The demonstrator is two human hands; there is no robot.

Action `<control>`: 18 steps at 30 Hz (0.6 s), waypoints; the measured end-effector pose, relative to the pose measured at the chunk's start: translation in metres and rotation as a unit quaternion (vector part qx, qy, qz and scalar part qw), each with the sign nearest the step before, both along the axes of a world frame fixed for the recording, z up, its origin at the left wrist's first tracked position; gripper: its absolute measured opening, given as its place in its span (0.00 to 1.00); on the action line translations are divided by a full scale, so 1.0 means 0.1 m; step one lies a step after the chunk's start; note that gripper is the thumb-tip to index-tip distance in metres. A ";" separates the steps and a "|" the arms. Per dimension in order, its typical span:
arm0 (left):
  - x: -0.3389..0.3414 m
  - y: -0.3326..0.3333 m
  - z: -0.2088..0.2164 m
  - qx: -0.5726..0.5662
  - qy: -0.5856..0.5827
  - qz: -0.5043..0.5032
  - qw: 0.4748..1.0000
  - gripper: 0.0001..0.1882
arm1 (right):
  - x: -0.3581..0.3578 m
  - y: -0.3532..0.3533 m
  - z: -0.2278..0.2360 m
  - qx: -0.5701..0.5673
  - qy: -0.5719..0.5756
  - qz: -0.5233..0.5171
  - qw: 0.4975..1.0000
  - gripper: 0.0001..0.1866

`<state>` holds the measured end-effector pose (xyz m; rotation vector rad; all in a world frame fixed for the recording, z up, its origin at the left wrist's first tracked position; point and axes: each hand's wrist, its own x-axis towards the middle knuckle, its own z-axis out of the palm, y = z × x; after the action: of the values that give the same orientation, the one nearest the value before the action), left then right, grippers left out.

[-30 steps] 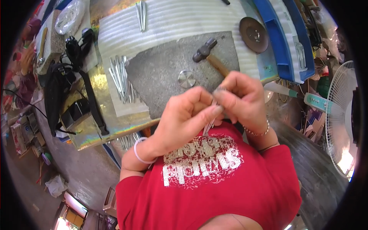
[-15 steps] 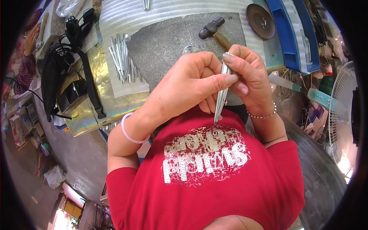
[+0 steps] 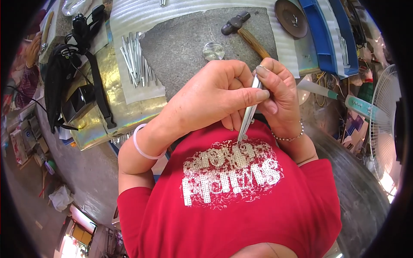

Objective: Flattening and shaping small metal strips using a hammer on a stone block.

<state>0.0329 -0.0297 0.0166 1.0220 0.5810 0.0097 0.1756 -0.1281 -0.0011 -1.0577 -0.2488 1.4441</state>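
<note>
A slim silver tool with two legs and a small side knob, which looks like a pair of dividers (image 3: pixel 247 120), points down toward my red shirt. My left hand (image 3: pixel 211 92) is closed around its middle, the thumb lying across it and the fingers curled behind. At the upper end, my right hand (image 3: pixel 280 92) pinches it between thumb and fingers. Just beyond my hands is a grey stone slab (image 3: pixel 180 51). A round clear disc (image 3: pixel 213 51) and a hammer (image 3: pixel 250 41) with a wooden handle rest on it.
Several thin metal rods (image 3: pixel 137 60) lie left of the slab. A brown dish (image 3: pixel 291 18) with small pieces and a blue tray (image 3: pixel 320 36) are at the far right. A black strap bag (image 3: pixel 64 81) is on the left; a fan (image 3: pixel 385 124) stands at the right.
My hands, still gripping the dividers, have shifted slightly relative to the slab. More of the clear disc and the hammer handle now shows beyond them.
</note>
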 end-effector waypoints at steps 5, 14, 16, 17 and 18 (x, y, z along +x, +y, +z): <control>-0.06 -0.08 -0.09 -0.046 -0.003 0.045 0.998 0.13 | -0.01 0.01 -0.03 -0.025 0.021 0.031 0.999 0.08; -0.25 -0.25 -0.24 -0.154 -0.065 0.140 0.976 0.14 | -0.09 0.14 -0.08 -0.054 0.041 0.096 0.993 0.10; -0.29 -0.27 -0.27 -0.161 -0.071 0.149 0.973 0.14 | -0.11 0.16 -0.08 -0.054 0.034 0.105 0.992 0.10; -0.31 -0.28 -0.28 -0.168 -0.076 0.156 0.970 0.13 | -0.13 0.17 -0.08 -0.053 0.026 0.113 0.992 0.10; -0.32 -0.28 -0.29 -0.168 -0.077 0.157 0.970 0.13 | -0.14 0.18 -0.09 -0.054 0.026 0.115 0.992 0.10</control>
<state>0.0012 -0.0578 -0.0122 0.5861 0.5747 0.2601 0.1621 -0.1104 -0.0099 -1.1048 -0.2644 1.7047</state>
